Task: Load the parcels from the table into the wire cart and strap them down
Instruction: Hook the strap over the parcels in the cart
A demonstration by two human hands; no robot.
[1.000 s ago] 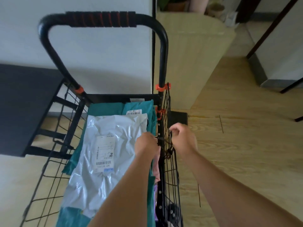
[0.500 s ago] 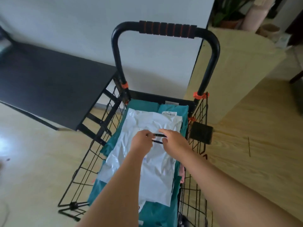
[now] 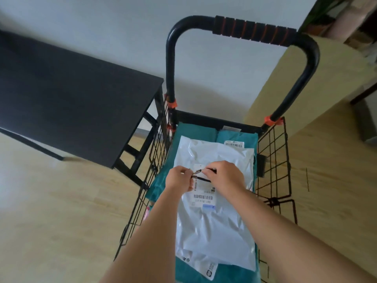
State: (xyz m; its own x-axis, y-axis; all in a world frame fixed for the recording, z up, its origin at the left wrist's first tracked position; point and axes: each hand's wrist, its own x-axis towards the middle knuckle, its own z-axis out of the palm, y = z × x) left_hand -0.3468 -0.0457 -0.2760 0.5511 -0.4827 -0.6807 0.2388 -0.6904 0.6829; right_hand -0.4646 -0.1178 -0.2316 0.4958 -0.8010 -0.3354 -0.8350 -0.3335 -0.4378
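The black wire cart (image 3: pixel 272 158) stands in front of me, its padded handle (image 3: pixel 253 30) at the far end. Inside lie teal parcels (image 3: pixel 195 130) with a white poly-mailer parcel (image 3: pixel 212 221) on top, label up. Both hands meet over the white parcel's middle. My left hand (image 3: pixel 179 179) and my right hand (image 3: pixel 225 176) each pinch an end of a thin black strap (image 3: pixel 201 174) with a small metal hook between them. The rest of the strap is hidden under my right hand.
A black table (image 3: pixel 67 101) stands left of the cart, touching its side. A light wooden cabinet (image 3: pixel 310 82) is at the right behind the cart. Pale wood floor (image 3: pixel 51 221) surrounds it. A pink item (image 3: pixel 147 211) shows at the cart's left side.
My hands moved from the cart's right wire wall to over the white parcel, drawing the black strap across. The view swung so the cart sits further right.
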